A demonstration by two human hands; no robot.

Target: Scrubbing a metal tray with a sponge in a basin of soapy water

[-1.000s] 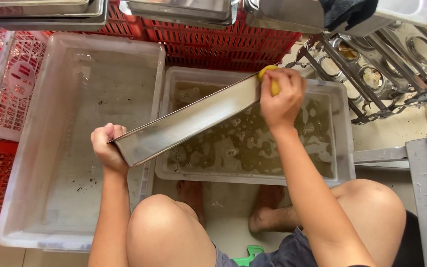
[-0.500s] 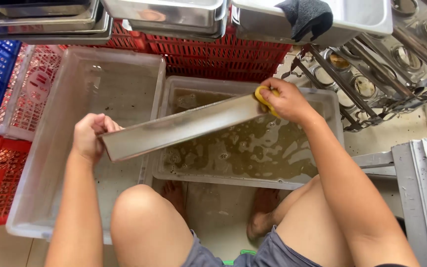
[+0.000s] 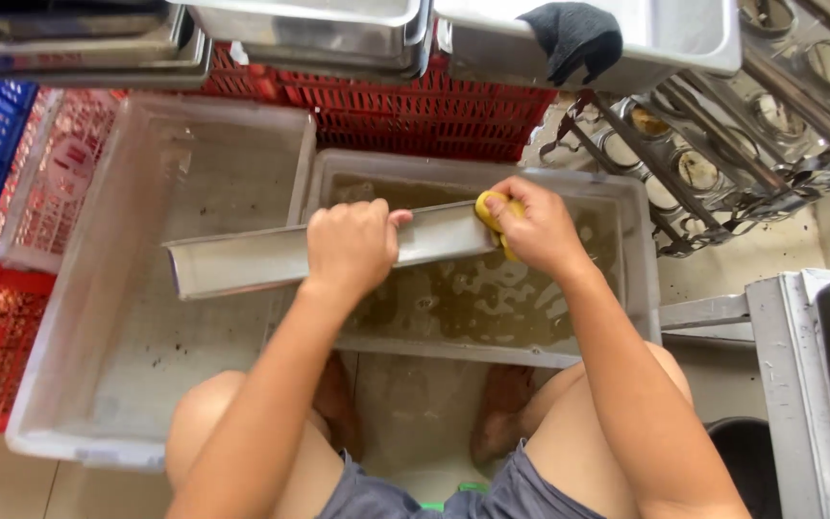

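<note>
Scrubbing is in hand: left hand (image 3: 353, 248) grips the long steel tray (image 3: 242, 259) mid-length above the murky wash tub's (image 3: 641, 288) left rim; right hand (image 3: 535, 231) presses a yellow sponge (image 3: 488, 208) against its right end. Next probably needs turning the tray.

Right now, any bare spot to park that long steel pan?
Best is the left clear tub: bare floor under the steel pan, only specks. The right tub holds murky water. Both hands, left and right, crowd its near end; racks fill the right.
</note>
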